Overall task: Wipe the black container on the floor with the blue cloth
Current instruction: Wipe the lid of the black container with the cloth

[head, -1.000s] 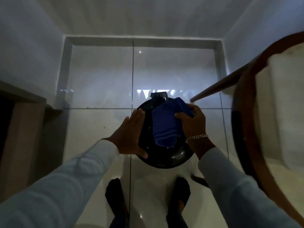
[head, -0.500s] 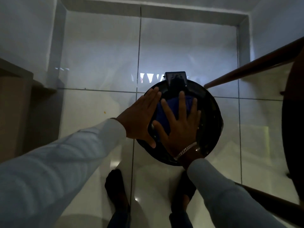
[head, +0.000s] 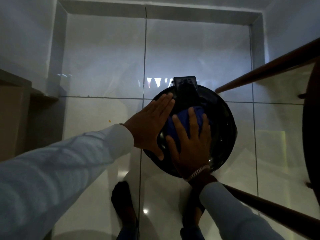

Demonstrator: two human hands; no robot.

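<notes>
Black container (head: 223, 129) on the tiled floor (head: 103, 110), just beyond the feet, round glossy top up, blue cloth (head: 180, 123) now spread flat on it instead of dangling above as a second ago. Right hand (head: 190, 142) pressed open-palmed on the cloth, fingers splayed, clutching nothing; left hand (head: 152, 125) flat and unclenched on the left rim, steadying. Judged as wiping just begun, most of the top still to cover; wooden chair (head: 259, 70) close at right.

Glossy pale tiled floor (head: 103, 49) with dark grout lines, round black container (head: 223, 129) standing centre-right, small orange speck (head: 109, 121) left, two dark shoes (head: 123, 201) near
</notes>
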